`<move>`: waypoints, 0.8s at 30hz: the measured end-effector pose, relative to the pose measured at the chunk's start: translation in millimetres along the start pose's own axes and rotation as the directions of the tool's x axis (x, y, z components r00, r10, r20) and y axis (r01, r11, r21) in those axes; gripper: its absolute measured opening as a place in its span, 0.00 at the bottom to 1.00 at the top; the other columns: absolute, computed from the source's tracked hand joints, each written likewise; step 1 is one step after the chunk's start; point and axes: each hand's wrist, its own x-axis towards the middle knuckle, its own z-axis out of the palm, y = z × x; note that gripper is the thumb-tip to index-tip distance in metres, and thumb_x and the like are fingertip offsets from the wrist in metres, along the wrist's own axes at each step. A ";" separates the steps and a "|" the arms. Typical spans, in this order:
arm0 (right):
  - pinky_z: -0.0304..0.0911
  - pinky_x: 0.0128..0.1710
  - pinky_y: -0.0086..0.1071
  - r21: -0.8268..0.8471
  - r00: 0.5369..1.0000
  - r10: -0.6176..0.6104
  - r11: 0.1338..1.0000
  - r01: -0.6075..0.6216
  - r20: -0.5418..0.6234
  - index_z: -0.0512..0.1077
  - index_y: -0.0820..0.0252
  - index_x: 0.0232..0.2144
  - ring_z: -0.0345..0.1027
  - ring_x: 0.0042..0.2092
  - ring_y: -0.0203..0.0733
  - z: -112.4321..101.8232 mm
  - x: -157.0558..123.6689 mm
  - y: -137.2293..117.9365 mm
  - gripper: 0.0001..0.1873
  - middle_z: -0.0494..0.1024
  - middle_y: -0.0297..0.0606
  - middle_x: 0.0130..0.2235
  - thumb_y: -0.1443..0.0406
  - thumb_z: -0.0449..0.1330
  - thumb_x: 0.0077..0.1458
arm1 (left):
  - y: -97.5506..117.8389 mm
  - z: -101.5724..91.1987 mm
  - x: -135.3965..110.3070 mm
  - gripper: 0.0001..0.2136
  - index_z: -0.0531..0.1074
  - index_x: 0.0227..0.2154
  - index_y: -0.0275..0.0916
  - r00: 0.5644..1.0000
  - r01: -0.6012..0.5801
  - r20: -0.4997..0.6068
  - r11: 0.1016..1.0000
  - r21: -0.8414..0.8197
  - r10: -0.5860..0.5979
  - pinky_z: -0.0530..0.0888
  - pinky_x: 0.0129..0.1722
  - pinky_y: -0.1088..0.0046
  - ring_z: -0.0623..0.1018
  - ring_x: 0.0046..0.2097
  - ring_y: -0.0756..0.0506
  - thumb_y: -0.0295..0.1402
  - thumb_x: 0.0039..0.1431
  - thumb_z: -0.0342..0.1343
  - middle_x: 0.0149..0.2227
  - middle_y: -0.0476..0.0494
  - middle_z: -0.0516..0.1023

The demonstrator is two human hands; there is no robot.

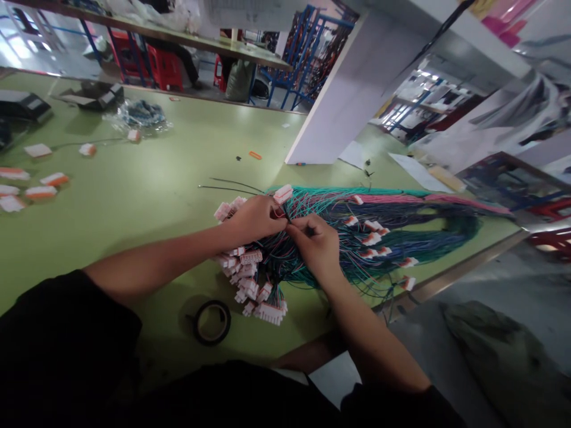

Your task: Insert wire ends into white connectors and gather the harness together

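– Our left hand has its fingers drawn together in a pinch; what are we gripping in the head view?

– A thin dark strand, it seems, just where our two hands meet; we cannot tell whether it is wire or tape

– And our right hand?

– It comes in from the other side, thumb and forefinger closed on that same strand, nearly touching the left

– Where do we have the wire bundle?

– It lies under both hands and stretches away to the right along the green table, in teal, pink and dark blue

– Do we see its ends?

– Yes, a cluster of pale connectors sits below our left hand, and one white connector stands just above our fingers

– What else is near us?

– A roll of black tape lies flat in front of us, close to the cluster, and an orange piece rests beyond the bundle
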 end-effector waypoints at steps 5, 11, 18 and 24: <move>0.54 0.26 0.27 -0.046 0.993 -0.107 0.993 0.105 -0.045 0.68 0.60 0.19 0.57 0.25 0.32 5.6 -1.4 3.3 0.07 0.66 0.31 0.22 0.65 0.58 0.46 | 0.4 -0.9 -0.8 0.08 0.62 0.14 0.36 1.000 0.006 0.024 0.998 0.056 -0.008 0.55 0.24 0.75 0.63 0.23 0.53 0.29 0.44 0.50 0.14 0.53 0.60; 0.54 0.27 0.27 -0.089 0.988 -0.144 0.986 0.139 -0.051 0.67 0.59 0.19 0.57 0.25 0.32 8.7 -4.1 4.2 0.08 0.65 0.31 0.22 0.66 0.57 0.47 | -0.5 -0.2 -0.3 0.07 0.61 0.14 0.35 1.000 -0.005 0.031 0.991 0.135 0.000 0.54 0.23 0.75 0.63 0.22 0.53 0.28 0.43 0.49 0.14 0.54 0.58; 0.52 0.26 0.27 0.082 0.998 -0.006 0.997 0.002 0.055 0.67 0.60 0.20 0.55 0.24 0.31 3.9 -1.3 1.7 0.06 0.64 0.29 0.21 0.65 0.58 0.45 | -3.0 1.4 0.7 0.05 0.65 0.16 0.34 0.999 -0.037 0.019 0.981 0.191 0.034 0.54 0.23 0.74 0.62 0.23 0.53 0.28 0.44 0.49 0.17 0.52 0.61; 0.50 0.26 0.27 0.322 0.977 0.121 0.931 -0.172 0.174 0.68 0.60 0.21 0.55 0.25 0.31 2.9 2.9 8.6 0.07 0.65 0.29 0.22 0.63 0.60 0.42 | -2.2 1.2 0.5 0.05 0.66 0.17 0.34 0.997 -0.077 -0.014 0.978 0.195 0.082 0.55 0.23 0.75 0.62 0.22 0.54 0.28 0.44 0.51 0.17 0.52 0.63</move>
